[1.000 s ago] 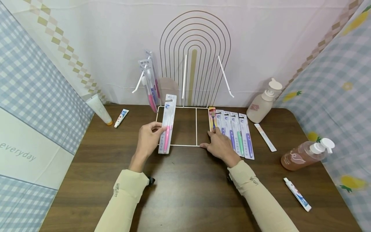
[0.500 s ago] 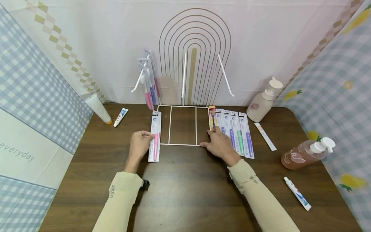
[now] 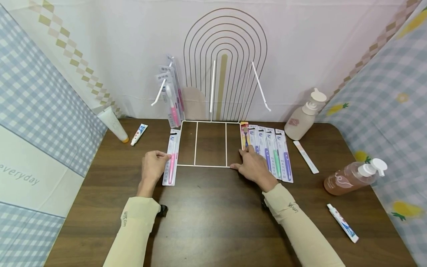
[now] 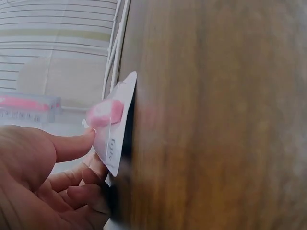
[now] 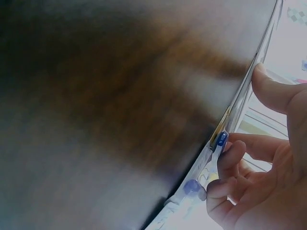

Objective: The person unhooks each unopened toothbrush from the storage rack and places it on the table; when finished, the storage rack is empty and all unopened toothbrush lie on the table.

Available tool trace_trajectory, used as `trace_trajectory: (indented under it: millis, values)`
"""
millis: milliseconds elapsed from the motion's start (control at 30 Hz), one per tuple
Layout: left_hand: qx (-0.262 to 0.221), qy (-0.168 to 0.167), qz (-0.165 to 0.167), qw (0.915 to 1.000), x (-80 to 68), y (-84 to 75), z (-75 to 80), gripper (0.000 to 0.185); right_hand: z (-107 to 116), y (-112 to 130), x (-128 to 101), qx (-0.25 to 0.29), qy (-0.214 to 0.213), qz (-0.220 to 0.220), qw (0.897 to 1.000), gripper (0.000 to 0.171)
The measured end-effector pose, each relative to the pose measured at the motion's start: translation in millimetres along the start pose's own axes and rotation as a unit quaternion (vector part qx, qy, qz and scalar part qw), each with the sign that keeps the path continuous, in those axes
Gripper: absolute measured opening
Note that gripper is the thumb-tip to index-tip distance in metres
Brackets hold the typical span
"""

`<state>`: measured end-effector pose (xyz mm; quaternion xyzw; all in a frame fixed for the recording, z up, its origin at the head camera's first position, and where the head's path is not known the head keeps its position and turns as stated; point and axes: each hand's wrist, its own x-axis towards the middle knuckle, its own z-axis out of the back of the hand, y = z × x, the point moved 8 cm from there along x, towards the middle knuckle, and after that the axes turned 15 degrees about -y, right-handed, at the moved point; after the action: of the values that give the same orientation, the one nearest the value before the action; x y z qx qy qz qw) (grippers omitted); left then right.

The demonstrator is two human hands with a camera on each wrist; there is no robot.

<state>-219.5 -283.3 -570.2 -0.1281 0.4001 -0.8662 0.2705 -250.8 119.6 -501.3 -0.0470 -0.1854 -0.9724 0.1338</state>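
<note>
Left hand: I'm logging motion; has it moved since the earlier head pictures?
Yes: the left hand has moved leftward, farther from the wire rack.

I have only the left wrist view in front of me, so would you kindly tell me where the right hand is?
Observer: In the head view, the right hand is at the front right corner of the white wire rack.

Operator: Thank you; do any packs hang from that rack, and if so, from which hook?

Observer: Yes, several packaged toothbrushes hang from its left hook.
</note>
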Motion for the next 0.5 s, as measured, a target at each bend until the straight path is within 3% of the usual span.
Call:
trace_trajectory:
  millis: [300,500]
  values:
    - [0.026,-0.009,0.003,0.9996,-1.2,-1.9,3.3,0.020,-7.0,-4.6,0.4,0.002,-0.001,0.006,1.000,0.088]
    - [0.028,-0.005,-0.002,0.9996,0.2,-1.6,1.2,0.017,3.6,4.1,-2.6,0.001,0.010,-0.007,1.000,0.084]
